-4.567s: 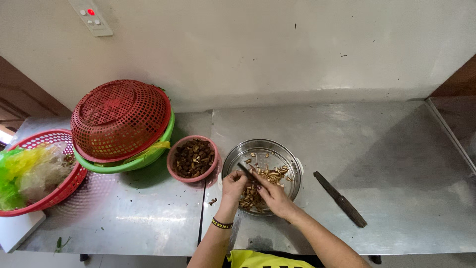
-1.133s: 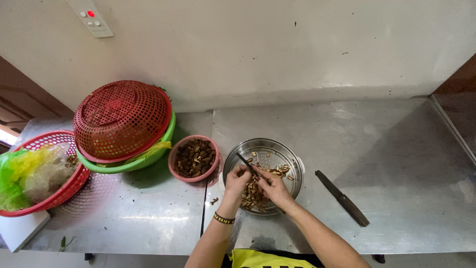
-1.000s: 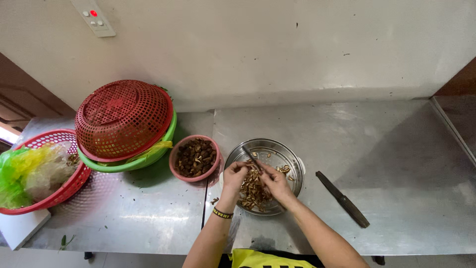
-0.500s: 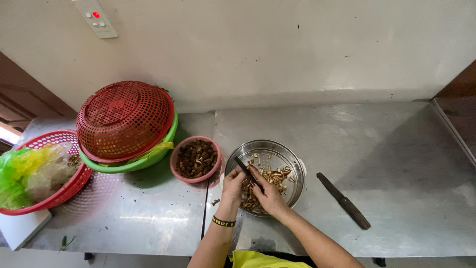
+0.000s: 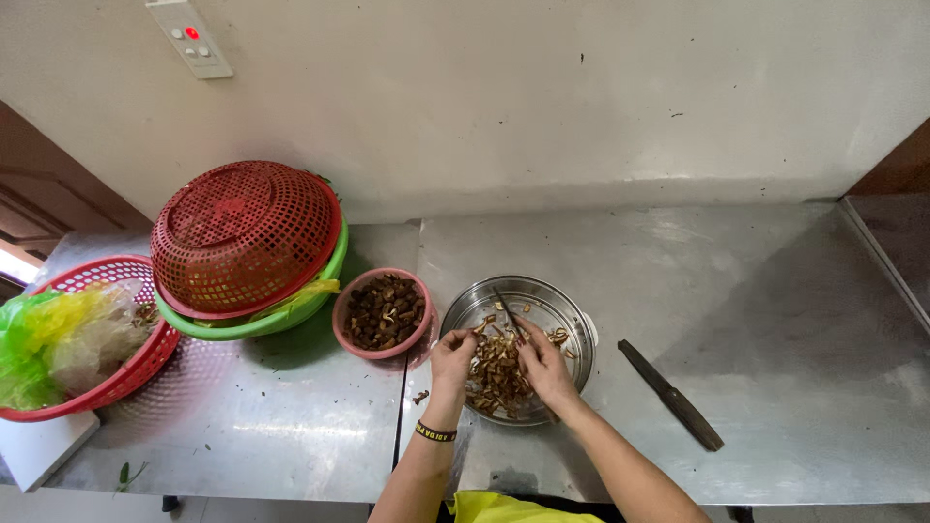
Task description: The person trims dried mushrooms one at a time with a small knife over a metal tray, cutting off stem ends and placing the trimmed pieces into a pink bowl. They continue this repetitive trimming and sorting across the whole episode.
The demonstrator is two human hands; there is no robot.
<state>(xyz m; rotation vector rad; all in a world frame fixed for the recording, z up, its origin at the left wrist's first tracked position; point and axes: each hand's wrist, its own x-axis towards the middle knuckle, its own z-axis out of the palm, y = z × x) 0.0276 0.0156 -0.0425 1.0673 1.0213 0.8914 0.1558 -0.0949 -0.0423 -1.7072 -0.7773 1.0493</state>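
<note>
A round metal bowl (image 5: 567,305) on the steel counter holds pale brown pieces of food (image 5: 494,373). Both my hands are over it. My left hand (image 5: 451,356) pinches a small piece at the bowl's left side. My right hand (image 5: 542,363) grips a small dark-bladed knife (image 5: 506,312) whose tip points up and away from me. A small pink bowl (image 5: 341,305) full of dark brown pieces stands just left of the metal bowl.
A dark-handled knife (image 5: 670,394) lies on the counter to the right. At the left, a red basket (image 5: 242,232) sits upside down on a green one (image 5: 291,315). A red basket with plastic bags (image 5: 73,339) is at far left. The wall rises behind.
My hands have kept working over the metal bowl, shifting slightly; the small knife's blade now points further up and away. Nothing else on the counter has moved.
</note>
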